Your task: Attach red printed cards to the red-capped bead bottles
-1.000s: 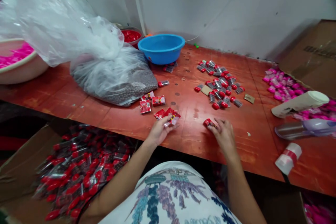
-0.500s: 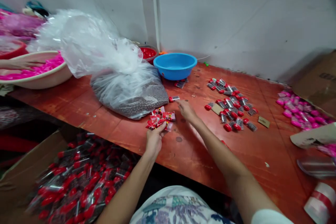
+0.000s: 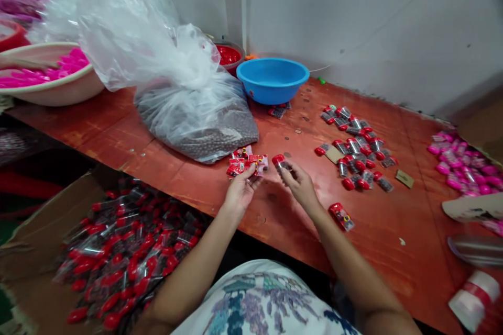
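My right hand (image 3: 301,187) is closed on a small clear bottle (image 3: 281,163) with a red cap and dark contents, tilted with its cap away from me. My left hand (image 3: 240,192) is beside it, thumb and fingers pinched at the near edge of a red printed packet (image 3: 258,160). More such packets (image 3: 236,167) lie loosely heaped under and beyond that thumb. On the table to the right of my right wrist lies a flat red printed packet (image 3: 341,216). Farther right is a spread of red-capped bottles (image 3: 356,146).
A knotted plastic bag (image 3: 196,115) of dark beads stands behind my left hand, near a blue basin (image 3: 273,81). Below left, a cardboard box (image 3: 29,251) holds many red-capped bottles. Another person's hand (image 3: 27,64) reaches into a cream basin (image 3: 51,95) of pink pieces. Pink-capped bottles (image 3: 463,165) lie right.
My right hand has picked up the red-capped bottle lying by the bag and brought it nearer, beside my left hand. The view has tipped downward; my left hand stays by the packets.
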Demonstrator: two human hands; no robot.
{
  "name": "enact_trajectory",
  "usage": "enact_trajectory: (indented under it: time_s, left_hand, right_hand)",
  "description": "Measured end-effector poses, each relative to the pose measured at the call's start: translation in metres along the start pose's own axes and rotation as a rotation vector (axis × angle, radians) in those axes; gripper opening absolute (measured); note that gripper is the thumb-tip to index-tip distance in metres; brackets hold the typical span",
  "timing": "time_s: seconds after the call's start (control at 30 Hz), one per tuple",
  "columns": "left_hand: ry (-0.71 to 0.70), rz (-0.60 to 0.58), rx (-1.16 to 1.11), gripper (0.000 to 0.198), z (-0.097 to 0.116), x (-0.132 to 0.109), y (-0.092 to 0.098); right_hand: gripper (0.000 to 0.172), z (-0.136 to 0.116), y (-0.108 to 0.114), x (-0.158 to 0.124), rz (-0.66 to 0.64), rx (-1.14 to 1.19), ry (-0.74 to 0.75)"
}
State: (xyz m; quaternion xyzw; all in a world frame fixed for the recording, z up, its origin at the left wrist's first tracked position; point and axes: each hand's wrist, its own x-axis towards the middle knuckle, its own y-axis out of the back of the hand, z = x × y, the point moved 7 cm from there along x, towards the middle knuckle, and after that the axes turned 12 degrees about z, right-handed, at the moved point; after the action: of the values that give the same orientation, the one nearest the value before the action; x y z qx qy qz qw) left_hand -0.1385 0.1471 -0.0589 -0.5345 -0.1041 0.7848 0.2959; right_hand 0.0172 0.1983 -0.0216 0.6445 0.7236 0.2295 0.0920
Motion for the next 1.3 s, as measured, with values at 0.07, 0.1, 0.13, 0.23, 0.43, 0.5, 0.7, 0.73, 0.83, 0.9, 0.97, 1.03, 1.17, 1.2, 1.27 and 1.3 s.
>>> enact_trajectory:
  time_s: [0.07,0.1,0.13,0.23,0.43,0.5,0.7,0.73,0.83,0.9,0.97,1.03,1.17,1.2,1.27,1.3]
  left_hand:
    - [0.001,-0.029,0.02,0.008,-0.01,-0.003,-0.004]
    - [-0.006,-0.041,0.032,0.009,-0.015,-0.005,-0.006]
    - [-0.018,-0.052,0.043,0.009,-0.019,-0.007,-0.008]
    - [-0.084,-0.087,0.082,0.015,-0.027,-0.018,-0.012]
    - [-0.267,-0.121,0.136,0.033,-0.025,-0.044,-0.015]
    - [-0.272,-0.112,0.154,0.033,-0.025,-0.048,-0.014]
    - [-0.242,-0.103,0.183,0.03,-0.032,-0.056,-0.012]
    - [-0.232,-0.097,0.186,0.029,-0.033,-0.057,-0.012]
    - [-0.226,-0.091,0.203,0.027,-0.036,-0.061,-0.011]
    - [-0.243,-0.106,0.214,0.028,-0.037,-0.064,-0.012]
    - [-0.278,-0.133,0.225,0.03,-0.037,-0.067,-0.014]
    - [-0.329,-0.165,0.229,0.03,-0.035,-0.071,-0.017]
    - [-0.398,-0.26,0.259,0.031,-0.033,-0.082,-0.024]
    - [-0.401,-0.29,0.28,0.031,-0.035,-0.085,-0.025]
    - [-0.407,-0.341,0.314,0.032,-0.037,-0.089,-0.028]
    - [-0.414,-0.357,0.319,0.033,-0.038,-0.09,-0.029]
  right_hand:
    - [0.034,-0.011,0.009,-0.027,0.042,0.194,-0.081]
    - [0.034,-0.015,0.011,-0.037,0.057,0.245,-0.109]
    - [0.034,-0.019,0.013,-0.045,0.074,0.274,-0.13]
    - [0.034,-0.021,0.02,-0.056,0.124,0.331,-0.184]
    - [0.034,-0.022,0.043,-0.07,0.247,0.437,-0.229]
    - [0.032,-0.026,0.047,-0.075,0.258,0.451,-0.212]
    - [0.03,-0.03,0.053,-0.085,0.285,0.47,-0.178]
    - [0.03,-0.03,0.054,-0.087,0.279,0.468,-0.179]
    - [0.031,-0.03,0.056,-0.091,0.28,0.458,-0.175]
    - [0.032,-0.029,0.058,-0.093,0.288,0.455,-0.175]
    - [0.032,-0.029,0.058,-0.094,0.258,0.466,-0.198]
    - [0.033,-0.028,0.054,-0.094,0.171,0.494,-0.246]
    - [0.037,-0.029,0.054,-0.094,0.076,0.526,-0.292]
    - [0.037,-0.03,0.055,-0.093,0.074,0.528,-0.284]
    - [0.036,-0.032,0.057,-0.093,0.063,0.531,-0.261]
    - [0.035,-0.033,0.057,-0.094,0.053,0.534,-0.248]
